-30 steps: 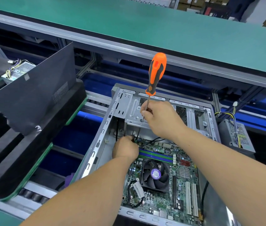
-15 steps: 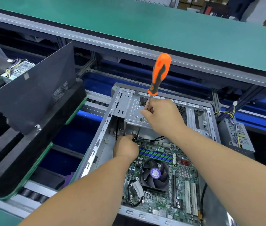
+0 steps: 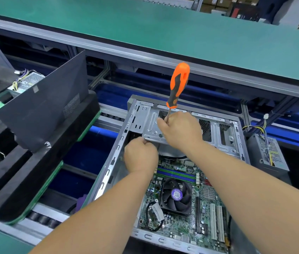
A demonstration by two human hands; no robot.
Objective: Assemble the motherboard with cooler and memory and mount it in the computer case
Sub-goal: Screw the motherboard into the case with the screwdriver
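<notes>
Fingers of my right hand [image 3: 180,132] clamp the screwdriver [image 3: 178,88] shaft, tip on the drive cage [image 3: 150,123] — my left hand [image 3: 140,155] is fisted at the cage edge, contents unseen. Motherboard [image 3: 187,195] sits inside the case [image 3: 116,153]; a slipped tip could gouge it.

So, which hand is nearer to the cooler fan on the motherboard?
Left. The left hand is just above and left of the cooler fan; the right hand is farther up, holding the screwdriver shaft.
</notes>
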